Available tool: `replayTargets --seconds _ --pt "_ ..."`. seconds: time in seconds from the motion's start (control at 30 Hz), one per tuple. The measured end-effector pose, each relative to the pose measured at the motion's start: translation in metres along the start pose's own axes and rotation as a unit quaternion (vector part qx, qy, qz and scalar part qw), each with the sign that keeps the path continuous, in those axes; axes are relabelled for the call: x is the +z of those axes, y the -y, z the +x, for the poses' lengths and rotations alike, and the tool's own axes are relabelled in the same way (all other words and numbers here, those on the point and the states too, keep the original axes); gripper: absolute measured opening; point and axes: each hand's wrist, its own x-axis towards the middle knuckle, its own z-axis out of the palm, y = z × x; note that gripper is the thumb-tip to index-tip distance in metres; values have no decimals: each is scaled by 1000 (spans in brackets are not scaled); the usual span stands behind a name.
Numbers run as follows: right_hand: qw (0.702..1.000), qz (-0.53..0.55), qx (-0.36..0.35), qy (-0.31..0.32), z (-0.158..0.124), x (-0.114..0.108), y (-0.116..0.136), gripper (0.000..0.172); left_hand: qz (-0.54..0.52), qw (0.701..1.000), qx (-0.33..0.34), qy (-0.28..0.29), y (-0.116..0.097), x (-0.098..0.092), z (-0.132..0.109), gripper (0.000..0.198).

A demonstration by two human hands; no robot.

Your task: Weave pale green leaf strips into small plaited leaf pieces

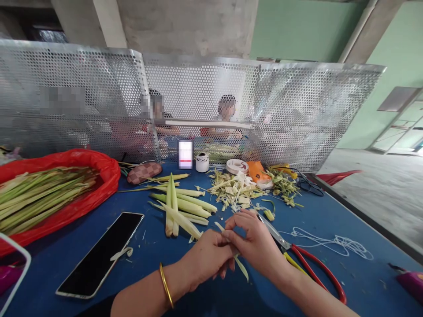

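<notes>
Both hands meet over the blue table (330,220), near its front edge. My left hand (206,257), with a gold bangle on the wrist, is closed around a thin pale green leaf strip (242,268). My right hand (257,242) pinches the same strip from the right, and the strip's end hangs down between the two hands. A pile of cut pale green leaf pieces (183,207) lies just beyond the hands. Red-handled scissors (307,264) lie flat right beside my right wrist.
A red plastic bag of long green leaves (49,193) sits at the left. A dark phone (99,253) lies front left. Leaf scraps (238,187), tape rolls and white string (330,242) lie around. A perforated metal screen (211,105) stands behind, with other people beyond it.
</notes>
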Motion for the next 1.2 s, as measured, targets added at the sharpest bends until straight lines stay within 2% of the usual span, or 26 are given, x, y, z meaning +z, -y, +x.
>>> replayTargets --seconds 0.17,0.37,0.47,0.53,0.63,0.73,0.83,0.9,1.0,1.1,1.2 --pt "999 2 -32 -42 -4 1 3 16 -7 999 2 33 1 -1 0 28" --pt "991 -20 -110 -67 -9 14 2 20 11 1000 8 27 3 7 0 20" --pt "993 -29 -98 -67 -7 9 0 16 -37 999 17 12 4 8 1 21" --pt "992 -29 -70 -98 -5 -1 -3 14 -107 994 6 -18 3 5 -2 24" --pt "988 -19 -28 -153 -6 -16 -5 22 -197 978 11 -70 1 -4 -13 37" --pt "993 -5 1 -120 -12 -17 -2 26 -253 960 43 -116 4 -12 -27 41" --pt "1000 14 5 -19 -22 1 6 26 -277 947 44 -154 14 -15 -35 37" --pt "1000 11 -4 14 -29 16 10 33 -267 946 61 -172 22 -15 -35 34" --pt "1000 3 -11 -2 -34 29 12 37 -253 950 69 -169 26 -17 -33 32" --pt "1000 -11 -9 -27 -36 32 8 38 -244 954 75 -157 25 -19 -32 30" --pt "998 -26 -14 -47 -36 33 5 39 -245 951 78 -172 23 -20 -34 28"
